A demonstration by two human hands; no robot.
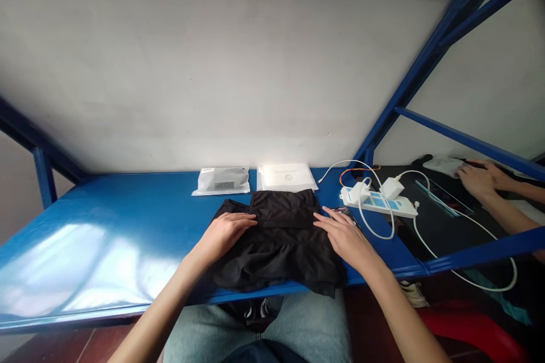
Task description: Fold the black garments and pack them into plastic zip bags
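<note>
A black cloth garment [281, 258], its kind not clear, lies spread on the blue board in front of me. Its upper part is a folded rectangle [283, 204], and the lower part is rumpled and reaches the front edge. On the left side of the fold rests my left hand [227, 232], fingers together and stretched out over the cloth. My right hand [343, 238] lies at the fold's right edge with its fingers apart and fingertips touching the fabric. A small dark printed item [346, 214] is partly hidden behind the right hand.
Along the wall lie a grey plastic packet [221, 180] and a white packet [286, 177]. To the right is a white power strip [378, 202] with chargers and loose cables. Beyond the blue frame bar [472, 139], another person's hands [481, 178] work near a phone [445, 198].
</note>
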